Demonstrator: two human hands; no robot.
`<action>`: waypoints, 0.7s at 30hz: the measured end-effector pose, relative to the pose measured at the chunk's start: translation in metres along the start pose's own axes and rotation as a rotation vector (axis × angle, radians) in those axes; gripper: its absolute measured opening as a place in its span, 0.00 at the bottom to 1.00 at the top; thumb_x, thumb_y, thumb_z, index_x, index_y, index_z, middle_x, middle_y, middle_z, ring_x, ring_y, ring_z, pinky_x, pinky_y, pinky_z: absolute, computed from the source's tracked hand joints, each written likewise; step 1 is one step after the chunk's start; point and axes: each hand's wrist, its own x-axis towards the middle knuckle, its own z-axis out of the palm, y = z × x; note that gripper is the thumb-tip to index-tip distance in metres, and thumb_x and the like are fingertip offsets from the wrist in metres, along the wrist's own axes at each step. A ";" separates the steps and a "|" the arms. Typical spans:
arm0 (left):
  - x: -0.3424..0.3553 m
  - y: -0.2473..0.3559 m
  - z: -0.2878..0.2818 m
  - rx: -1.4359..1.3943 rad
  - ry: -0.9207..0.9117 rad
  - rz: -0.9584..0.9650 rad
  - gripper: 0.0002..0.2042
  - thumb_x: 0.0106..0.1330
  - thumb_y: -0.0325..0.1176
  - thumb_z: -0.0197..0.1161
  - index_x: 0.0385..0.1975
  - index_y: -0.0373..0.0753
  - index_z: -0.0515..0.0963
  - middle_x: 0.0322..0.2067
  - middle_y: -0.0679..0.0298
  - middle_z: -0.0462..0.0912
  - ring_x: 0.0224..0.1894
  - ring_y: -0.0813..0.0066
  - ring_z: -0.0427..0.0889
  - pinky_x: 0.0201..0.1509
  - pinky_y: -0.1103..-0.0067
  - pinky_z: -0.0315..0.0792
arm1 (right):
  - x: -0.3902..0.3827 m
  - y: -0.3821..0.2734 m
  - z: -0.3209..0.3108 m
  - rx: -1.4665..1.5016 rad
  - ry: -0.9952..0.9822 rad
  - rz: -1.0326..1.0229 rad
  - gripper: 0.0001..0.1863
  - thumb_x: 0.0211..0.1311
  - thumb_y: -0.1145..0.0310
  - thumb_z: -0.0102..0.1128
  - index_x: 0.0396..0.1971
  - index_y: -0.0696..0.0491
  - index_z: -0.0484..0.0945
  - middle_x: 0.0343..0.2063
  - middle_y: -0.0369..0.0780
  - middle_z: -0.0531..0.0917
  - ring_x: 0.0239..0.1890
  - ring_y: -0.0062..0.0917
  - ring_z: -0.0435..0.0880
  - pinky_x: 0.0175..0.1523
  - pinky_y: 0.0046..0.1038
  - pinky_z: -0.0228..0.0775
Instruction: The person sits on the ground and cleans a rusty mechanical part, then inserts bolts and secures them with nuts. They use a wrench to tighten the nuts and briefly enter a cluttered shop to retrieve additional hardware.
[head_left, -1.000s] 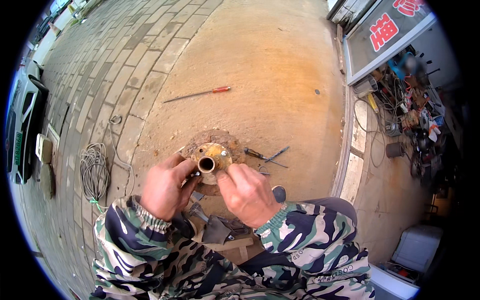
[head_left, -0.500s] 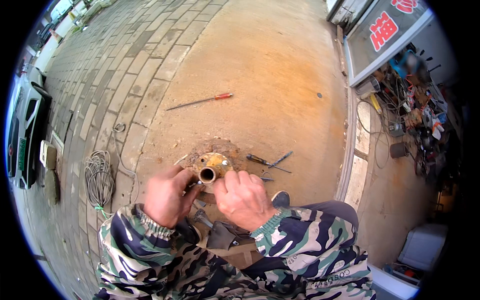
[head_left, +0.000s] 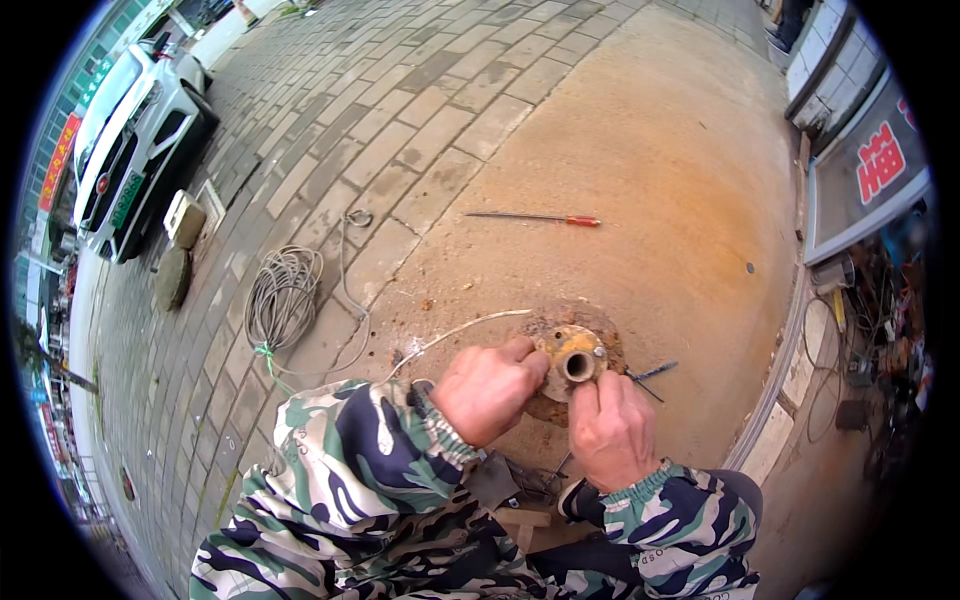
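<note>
A rusty round flange with a short upright pipe at its centre and bolt holes around it lies on a rust-stained patch of ground. My left hand is at the flange's left side, fingers curled in a pinch; what they hold is hidden. My right hand is closed at the lower right of the pipe, fingertips against the flange, and whatever they grip is also hidden. Dark slim tools lie just right of the flange. Farther off lies a long screwdriver with a red handle.
A coiled grey cable lies on the pavers at left, with a white car beyond. A glass door and cluttered tools line the right. A person's dark-clothed leg shows at the top right.
My view has swung left, bringing more of the car and street in and shifting the flange rightward in the picture. Both hands remain at the flange.
</note>
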 end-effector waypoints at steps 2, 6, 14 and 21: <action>0.000 -0.001 0.002 0.020 -0.023 0.013 0.08 0.63 0.31 0.65 0.40 0.37 0.79 0.36 0.56 0.81 0.38 0.50 0.84 0.39 0.61 0.80 | -0.001 0.001 0.004 -0.063 0.001 -0.003 0.06 0.54 0.72 0.63 0.25 0.53 0.73 0.27 0.41 0.72 0.28 0.34 0.78 0.32 0.36 0.73; -0.003 0.000 0.006 -0.033 0.061 -0.099 0.11 0.64 0.38 0.67 0.37 0.37 0.78 0.34 0.56 0.80 0.35 0.49 0.84 0.37 0.61 0.80 | 0.000 0.000 0.002 0.027 0.009 0.062 0.11 0.55 0.70 0.70 0.26 0.54 0.74 0.27 0.43 0.72 0.28 0.37 0.79 0.32 0.39 0.72; -0.004 0.007 0.021 0.061 0.117 -0.146 0.08 0.63 0.35 0.65 0.33 0.38 0.78 0.32 0.56 0.80 0.31 0.52 0.85 0.32 0.62 0.79 | 0.003 -0.001 -0.009 0.171 -0.037 0.043 0.09 0.56 0.75 0.68 0.30 0.59 0.74 0.28 0.46 0.72 0.29 0.42 0.79 0.31 0.42 0.71; -0.007 0.007 0.008 0.061 0.087 -0.006 0.07 0.59 0.29 0.62 0.35 0.36 0.78 0.34 0.54 0.81 0.31 0.53 0.87 0.32 0.63 0.82 | 0.003 -0.006 0.001 0.031 -0.037 0.083 0.10 0.58 0.73 0.68 0.28 0.57 0.74 0.28 0.45 0.72 0.29 0.41 0.79 0.31 0.41 0.71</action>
